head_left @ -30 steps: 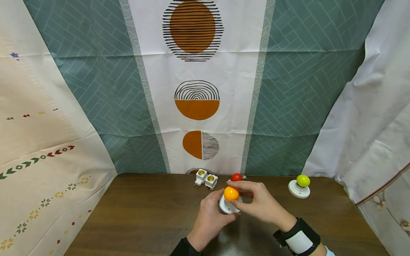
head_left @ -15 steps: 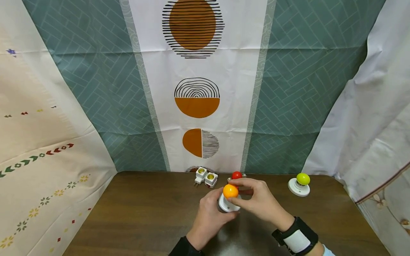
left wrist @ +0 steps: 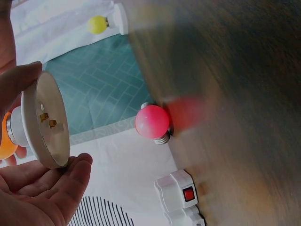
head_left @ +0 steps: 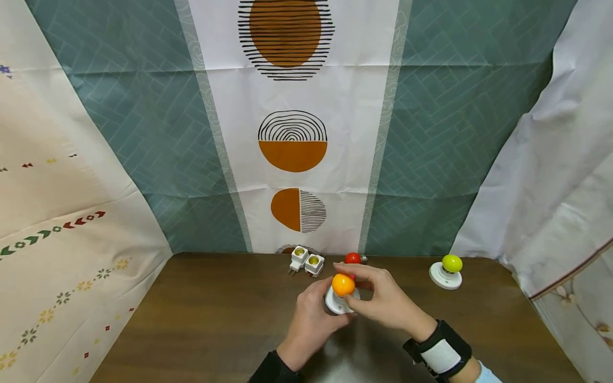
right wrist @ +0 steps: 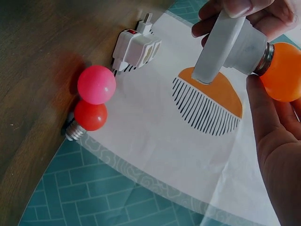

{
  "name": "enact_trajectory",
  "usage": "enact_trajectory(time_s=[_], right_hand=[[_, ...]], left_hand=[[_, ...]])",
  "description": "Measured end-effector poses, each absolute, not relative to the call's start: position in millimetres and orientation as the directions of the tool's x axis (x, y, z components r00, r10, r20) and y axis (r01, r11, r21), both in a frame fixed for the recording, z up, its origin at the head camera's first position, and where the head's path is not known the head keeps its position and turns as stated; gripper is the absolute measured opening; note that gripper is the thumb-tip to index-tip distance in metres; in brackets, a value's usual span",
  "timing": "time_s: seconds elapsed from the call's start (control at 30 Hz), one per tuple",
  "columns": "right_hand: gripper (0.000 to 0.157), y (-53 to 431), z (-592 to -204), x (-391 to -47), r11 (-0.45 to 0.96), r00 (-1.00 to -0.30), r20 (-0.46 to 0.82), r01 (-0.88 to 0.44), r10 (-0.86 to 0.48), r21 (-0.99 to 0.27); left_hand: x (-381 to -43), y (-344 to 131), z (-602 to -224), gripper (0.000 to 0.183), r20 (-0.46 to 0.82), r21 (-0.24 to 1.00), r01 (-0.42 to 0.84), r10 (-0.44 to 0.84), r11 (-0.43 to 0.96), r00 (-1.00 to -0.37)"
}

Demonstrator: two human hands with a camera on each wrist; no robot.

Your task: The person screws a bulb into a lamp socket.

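Above the table, my left hand [head_left: 313, 317] grips a white round lamp socket [head_left: 337, 304] by the rim of its base. Two brass contacts show inside the hollow underside of the socket [left wrist: 51, 141] in the left wrist view. An orange light bulb [head_left: 343, 284] sits at the mouth of the socket, with my right hand [head_left: 385, 298] pinching it between thumb and fingers. In the right wrist view, a strip of the bulb's metal screw collar [right wrist: 267, 59] shows between the socket and the orange glass.
Near the table's back edge lie a red bulb [head_left: 353, 258] and a pink bulb [right wrist: 96, 84]. To their left stand two white plug-in sockets [head_left: 299, 258] [head_left: 314, 265]. A yellow-green bulb [head_left: 452, 263] in a white round socket stands at back right. Patterned cloth hangs behind.
The head view has tipped slightly, so the table and hands appear a little higher. Both hands keep their hold on the socket and the orange bulb.
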State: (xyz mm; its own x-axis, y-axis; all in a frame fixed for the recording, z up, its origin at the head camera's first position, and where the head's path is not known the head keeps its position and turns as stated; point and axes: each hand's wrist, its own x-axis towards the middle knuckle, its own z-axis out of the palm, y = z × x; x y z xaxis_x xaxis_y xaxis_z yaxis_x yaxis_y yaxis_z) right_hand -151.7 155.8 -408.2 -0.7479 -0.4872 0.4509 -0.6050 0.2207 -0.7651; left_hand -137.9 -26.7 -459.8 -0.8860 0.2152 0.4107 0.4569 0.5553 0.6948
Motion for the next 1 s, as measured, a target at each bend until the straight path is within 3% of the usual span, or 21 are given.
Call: enact_trajectory(time_s=[0.57,1.0], right_hand=[[0.045,154.0,-404.7,-151.8,0.244,-0.791,0.487,-0.588,-0.37,-0.771],[0.052,159.1,-404.8,-153.1,0.255,-0.742,0.485,-0.636,-0.463,-0.729]], left_hand=[[-140.8,-26.0,-451.7,0.068,0.395,0.706,0.445,0.215,0.551,-0.893],[-140.1,-27.0,-457.0,0.067,0.415,0.697,0.463,0.218,0.547,-0.883]])
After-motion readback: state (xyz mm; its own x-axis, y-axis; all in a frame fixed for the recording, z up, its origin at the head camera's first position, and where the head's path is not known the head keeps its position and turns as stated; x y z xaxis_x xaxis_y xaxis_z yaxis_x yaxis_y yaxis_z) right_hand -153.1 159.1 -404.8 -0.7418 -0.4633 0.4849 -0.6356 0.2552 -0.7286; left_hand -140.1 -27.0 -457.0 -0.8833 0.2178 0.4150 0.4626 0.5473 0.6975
